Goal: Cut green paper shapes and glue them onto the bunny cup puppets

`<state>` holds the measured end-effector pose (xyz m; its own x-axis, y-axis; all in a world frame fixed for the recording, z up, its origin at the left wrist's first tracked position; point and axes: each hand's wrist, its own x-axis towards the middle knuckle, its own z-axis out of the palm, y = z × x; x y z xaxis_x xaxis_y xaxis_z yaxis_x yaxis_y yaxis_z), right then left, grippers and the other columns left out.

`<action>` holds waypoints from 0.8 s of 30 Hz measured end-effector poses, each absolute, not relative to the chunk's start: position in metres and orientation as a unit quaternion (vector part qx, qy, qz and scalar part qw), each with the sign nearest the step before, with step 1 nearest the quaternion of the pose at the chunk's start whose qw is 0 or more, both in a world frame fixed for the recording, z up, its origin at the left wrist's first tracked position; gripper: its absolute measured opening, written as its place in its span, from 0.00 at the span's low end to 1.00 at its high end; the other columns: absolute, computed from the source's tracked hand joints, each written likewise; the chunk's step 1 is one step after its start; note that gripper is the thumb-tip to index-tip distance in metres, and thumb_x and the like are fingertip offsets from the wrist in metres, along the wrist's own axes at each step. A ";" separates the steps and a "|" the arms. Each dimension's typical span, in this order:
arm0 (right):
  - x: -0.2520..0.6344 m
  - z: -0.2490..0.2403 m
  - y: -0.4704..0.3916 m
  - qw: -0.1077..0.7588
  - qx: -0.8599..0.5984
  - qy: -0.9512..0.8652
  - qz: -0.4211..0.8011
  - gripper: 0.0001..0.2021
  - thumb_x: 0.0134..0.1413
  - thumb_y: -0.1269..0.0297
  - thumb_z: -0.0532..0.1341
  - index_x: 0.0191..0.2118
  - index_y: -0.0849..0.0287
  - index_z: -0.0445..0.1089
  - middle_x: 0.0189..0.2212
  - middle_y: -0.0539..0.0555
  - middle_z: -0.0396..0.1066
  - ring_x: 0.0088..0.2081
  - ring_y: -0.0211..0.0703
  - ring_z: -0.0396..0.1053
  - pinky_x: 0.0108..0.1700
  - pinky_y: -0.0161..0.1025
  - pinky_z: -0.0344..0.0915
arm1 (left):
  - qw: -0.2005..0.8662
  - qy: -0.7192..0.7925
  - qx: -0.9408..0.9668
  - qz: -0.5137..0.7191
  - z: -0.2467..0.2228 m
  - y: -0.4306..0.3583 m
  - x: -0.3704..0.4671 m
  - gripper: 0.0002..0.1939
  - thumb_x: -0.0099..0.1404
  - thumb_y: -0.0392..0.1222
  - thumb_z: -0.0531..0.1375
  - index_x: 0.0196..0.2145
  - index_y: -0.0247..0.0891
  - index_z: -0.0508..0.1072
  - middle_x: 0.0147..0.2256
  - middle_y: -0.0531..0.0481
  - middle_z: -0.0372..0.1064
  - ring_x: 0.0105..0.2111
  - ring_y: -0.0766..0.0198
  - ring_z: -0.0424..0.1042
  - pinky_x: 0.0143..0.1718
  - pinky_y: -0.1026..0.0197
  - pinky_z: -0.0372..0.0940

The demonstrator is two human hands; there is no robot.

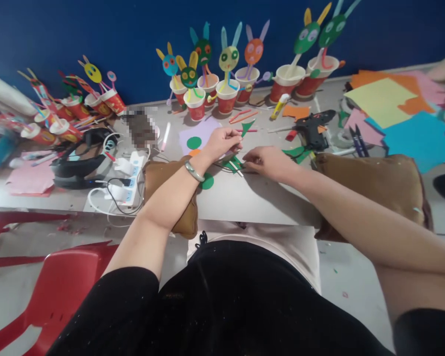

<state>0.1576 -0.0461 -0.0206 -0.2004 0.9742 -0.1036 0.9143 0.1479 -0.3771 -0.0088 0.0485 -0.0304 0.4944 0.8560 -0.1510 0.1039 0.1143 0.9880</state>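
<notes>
My left hand (224, 143), with a bracelet at its wrist, pinches a small pointed piece of green paper (247, 127) above the table. Just to the right, my right hand (266, 162) has its fingers curled together low over the tabletop; whatever is between them is hidden. Beside its fingertips lie green paper scraps (232, 163) and a thin pale strip (237, 169). A green paper circle (207, 181) rests under my left wrist. Another green circle (194, 143) and an orange circle (195, 153) lie on purple paper (187, 136).
Red paper cups (228, 101) with paper-faced figures stand along the blue wall. A black glue gun (315, 131), a yellow cutter (280, 106) and coloured paper (426, 136) are at right. Brown cushions (371, 185) lie under my arms. A power strip (135, 180) with cables is at left.
</notes>
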 end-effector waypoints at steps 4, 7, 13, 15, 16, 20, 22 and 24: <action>0.134 -0.020 -0.026 -0.021 -0.662 -0.731 0.161 0.12 0.64 0.65 0.61 0.44 0.57 0.83 0.42 0.61 0.85 0.45 0.55 0.82 0.47 0.43 0.72 | 0.628 0.396 0.593 0.311 -0.026 0.047 -0.008 0.10 0.70 0.23 0.61 0.30 0.32 0.71 0.27 0.56 0.75 0.22 0.77 0.71 0.30 0.69 0.66; 0.124 -0.018 -0.024 -0.053 -0.664 -0.729 0.158 0.11 0.65 0.68 0.59 0.40 0.58 0.81 0.42 0.64 0.85 0.48 0.59 0.81 0.52 0.47 0.70 | 0.635 0.396 0.586 0.310 -0.023 0.045 -0.007 0.12 0.70 0.23 0.61 0.30 0.31 0.72 0.25 0.56 0.74 0.21 0.77 0.71 0.29 0.70 0.65; 0.130 -0.022 -0.026 -0.025 -0.660 -0.730 0.177 0.10 0.66 0.66 0.57 0.41 0.58 0.76 0.42 0.66 0.83 0.46 0.59 0.80 0.50 0.47 0.70 | 0.639 0.388 0.593 0.301 -0.026 0.047 -0.008 0.10 0.68 0.24 0.63 0.30 0.32 0.72 0.21 0.57 0.72 0.20 0.77 0.69 0.30 0.70 0.65; 0.140 -0.020 -0.030 0.030 -0.662 -0.724 0.192 0.10 0.67 0.63 0.56 0.42 0.57 0.75 0.40 0.64 0.83 0.44 0.56 0.79 0.46 0.45 0.70 | 0.641 0.387 0.594 0.296 -0.025 0.047 -0.010 0.10 0.69 0.25 0.63 0.30 0.32 0.73 0.21 0.56 0.73 0.20 0.76 0.70 0.30 0.70 0.64; 0.146 -0.017 -0.033 0.063 -0.660 -0.720 0.205 0.10 0.67 0.62 0.55 0.41 0.56 0.74 0.38 0.62 0.82 0.42 0.54 0.78 0.44 0.44 0.70 | 0.642 0.388 0.593 0.294 -0.024 0.047 -0.010 0.10 0.69 0.25 0.63 0.30 0.32 0.72 0.21 0.56 0.74 0.21 0.76 0.70 0.30 0.69 0.64; 0.179 0.012 -0.067 0.166 -0.634 -0.694 0.297 0.17 0.68 0.47 0.56 0.36 0.55 0.71 0.31 0.57 0.79 0.35 0.49 0.75 0.42 0.44 0.70 | 0.642 0.401 0.586 0.288 -0.020 0.044 -0.010 0.12 0.70 0.26 0.61 0.29 0.33 0.70 0.20 0.55 0.73 0.20 0.75 0.70 0.31 0.68 0.65; 0.203 0.030 -0.097 0.188 -0.607 -0.696 0.333 0.28 0.63 0.31 0.56 0.33 0.54 0.70 0.30 0.57 0.78 0.33 0.48 0.73 0.40 0.45 0.69 | 0.642 0.406 0.582 0.290 -0.019 0.042 -0.009 0.13 0.71 0.25 0.61 0.28 0.34 0.69 0.19 0.56 0.72 0.20 0.75 0.70 0.31 0.68 0.66; 0.231 0.040 -0.138 0.175 -0.608 -0.692 0.347 0.33 0.58 0.23 0.57 0.31 0.53 0.71 0.29 0.58 0.76 0.31 0.48 0.72 0.36 0.46 0.70 | 0.644 0.406 0.580 0.290 -0.019 0.041 -0.008 0.14 0.71 0.24 0.60 0.28 0.34 0.69 0.19 0.56 0.71 0.19 0.75 0.70 0.30 0.68 0.66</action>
